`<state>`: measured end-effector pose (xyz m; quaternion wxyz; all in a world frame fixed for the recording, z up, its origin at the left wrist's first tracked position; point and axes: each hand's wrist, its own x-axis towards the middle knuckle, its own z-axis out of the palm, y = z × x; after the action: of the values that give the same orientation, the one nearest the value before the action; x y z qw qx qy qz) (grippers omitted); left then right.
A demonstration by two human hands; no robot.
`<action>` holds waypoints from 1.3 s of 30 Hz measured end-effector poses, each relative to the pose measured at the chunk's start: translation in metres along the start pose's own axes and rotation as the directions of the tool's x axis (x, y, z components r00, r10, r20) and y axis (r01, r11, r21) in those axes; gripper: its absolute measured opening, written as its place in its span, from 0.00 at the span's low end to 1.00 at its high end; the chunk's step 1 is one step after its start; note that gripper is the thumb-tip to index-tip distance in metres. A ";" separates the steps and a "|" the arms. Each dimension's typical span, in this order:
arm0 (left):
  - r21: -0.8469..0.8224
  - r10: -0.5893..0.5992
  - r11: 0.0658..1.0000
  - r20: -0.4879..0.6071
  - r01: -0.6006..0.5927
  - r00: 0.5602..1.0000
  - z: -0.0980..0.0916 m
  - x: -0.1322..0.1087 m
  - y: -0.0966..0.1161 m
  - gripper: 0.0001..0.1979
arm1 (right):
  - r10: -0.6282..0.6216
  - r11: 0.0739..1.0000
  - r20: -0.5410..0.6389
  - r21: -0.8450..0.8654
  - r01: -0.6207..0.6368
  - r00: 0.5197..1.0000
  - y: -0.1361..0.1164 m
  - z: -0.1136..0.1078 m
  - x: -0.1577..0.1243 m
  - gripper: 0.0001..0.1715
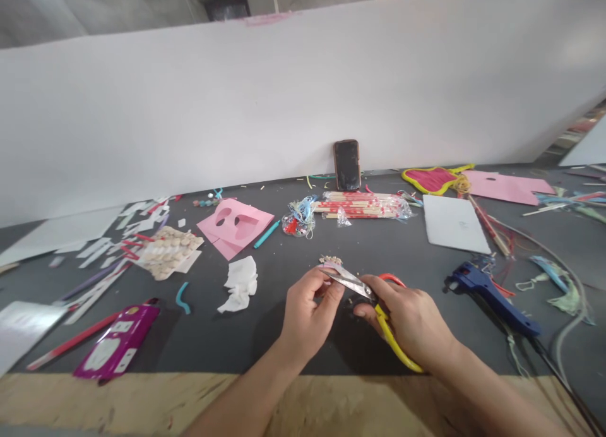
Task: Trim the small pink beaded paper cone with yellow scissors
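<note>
Scissors (350, 284) with red and yellow handles are in my right hand (414, 323), whose fingers wrap round the handles. Their blades point left and lie over the fingertips of my left hand (310, 311). That hand is closed in a pinch on a small pink piece (326, 266), mostly hidden by the fingers and blades. Small beige bits (330, 259) show at its far edge; whether they are fixed to it I cannot tell. A crumpled white tissue (240, 284) lies left of my left hand. To the right of my right hand rests a blue glue gun (492, 297).
A phone (347, 164) leans against the white panel (284, 96) behind bagged red-and-white sticks (364, 205). Pink cut paper (237, 225), a beige-covered piece (168, 252) and a purple packet (118, 341) lie left. A white card (454, 224) and cables are at right.
</note>
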<state>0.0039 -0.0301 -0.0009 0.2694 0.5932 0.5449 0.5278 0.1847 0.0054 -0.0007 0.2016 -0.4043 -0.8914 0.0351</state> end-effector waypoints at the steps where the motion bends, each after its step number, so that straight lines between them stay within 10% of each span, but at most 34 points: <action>1: -0.010 -0.006 1.000 -0.004 0.006 1.000 0.000 0.000 -0.001 0.07 | 0.001 1.000 0.001 0.005 -0.001 1.000 0.001 0.000 0.001 0.27; 12: -0.058 0.062 0.996 0.005 -0.062 0.998 -0.002 -0.001 -0.004 0.07 | -0.038 0.999 0.040 0.031 0.037 0.998 0.000 -0.008 0.003 0.39; 39: 0.019 -0.009 1.000 -0.003 0.009 1.000 0.001 0.001 0.000 0.08 | 0.007 0.999 0.020 -0.047 -0.006 1.000 0.001 0.002 -0.002 0.24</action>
<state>0.0043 -0.0294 -0.0009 0.2652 0.5926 0.5528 0.5224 0.1860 0.0042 -0.0033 0.1831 -0.4116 -0.8926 0.0190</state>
